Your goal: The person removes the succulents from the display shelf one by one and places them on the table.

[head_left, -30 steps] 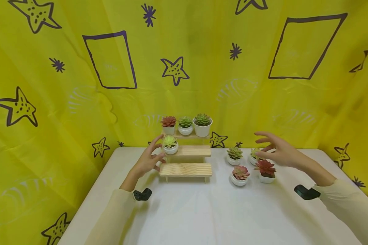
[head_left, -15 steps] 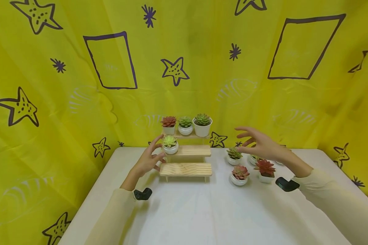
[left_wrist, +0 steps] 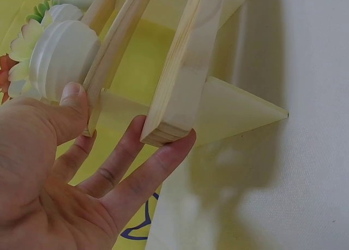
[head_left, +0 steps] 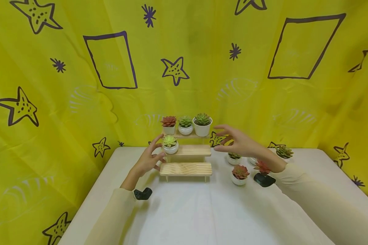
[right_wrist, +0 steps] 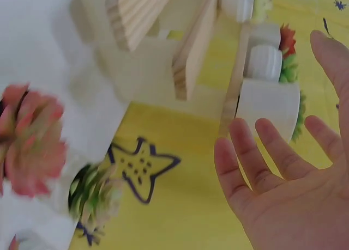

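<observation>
A three-step wooden plant stand (head_left: 185,169) stands at the back of the white table. My left hand (head_left: 148,158) rests against its left side; in the left wrist view its fingertips (left_wrist: 182,138) touch the bottom step's end and the thumb lies by the middle step. On that middle step, at the left, sits a light-green potted succulent (head_left: 170,144). Beside the stand's right end my right hand (head_left: 240,141) hovers with relaxed fingers, holding nothing. In the right wrist view its fingertips appear close to the large white pot (right_wrist: 268,105); I cannot tell whether they touch.
The top step carries a red succulent (head_left: 169,124), a small green succulent (head_left: 185,125) and a larger green succulent (head_left: 202,124). A pink succulent (head_left: 240,174) and several other potted ones stand right of the stand, partly behind my right arm. Yellow cloth (head_left: 202,95) hangs behind.
My right hand has moved left, from over the pots on the right to the stand's right side. The left hand and the plants have stayed put.
</observation>
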{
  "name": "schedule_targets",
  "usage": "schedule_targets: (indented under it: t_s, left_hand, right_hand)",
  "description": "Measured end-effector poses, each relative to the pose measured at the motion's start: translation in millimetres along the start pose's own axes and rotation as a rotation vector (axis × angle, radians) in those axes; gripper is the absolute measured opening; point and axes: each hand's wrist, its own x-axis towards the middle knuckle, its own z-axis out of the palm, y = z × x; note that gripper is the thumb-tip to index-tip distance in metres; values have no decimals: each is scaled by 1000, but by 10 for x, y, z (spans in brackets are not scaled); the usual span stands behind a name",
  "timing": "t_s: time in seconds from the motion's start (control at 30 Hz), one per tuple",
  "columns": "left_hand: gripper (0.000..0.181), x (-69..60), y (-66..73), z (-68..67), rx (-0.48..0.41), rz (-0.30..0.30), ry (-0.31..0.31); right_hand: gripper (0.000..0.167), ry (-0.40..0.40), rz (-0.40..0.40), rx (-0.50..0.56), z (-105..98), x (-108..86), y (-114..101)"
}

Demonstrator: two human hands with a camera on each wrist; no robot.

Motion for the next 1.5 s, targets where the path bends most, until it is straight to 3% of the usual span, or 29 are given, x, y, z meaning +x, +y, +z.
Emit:
schedule_targets:
  t_s: [0.23,0.67,0.83,1.5]
  left_hand:
    - [78,-12,-25,-12,-4,-14,8]
    - [79,-11,-10,8,1,-3,0]
    - [80,4,-21,11,8,-2,-1]
    - [79,15,-14,15,-5,-19,-1]
  right_hand:
    - [74,-31,-64,69,239,181,-95]
    - [75,-54,-23,155,678,474,-232]
    - [74,-39,-45,190,823,599,-243]
    - [74,67,56,183,1195,865,-328]
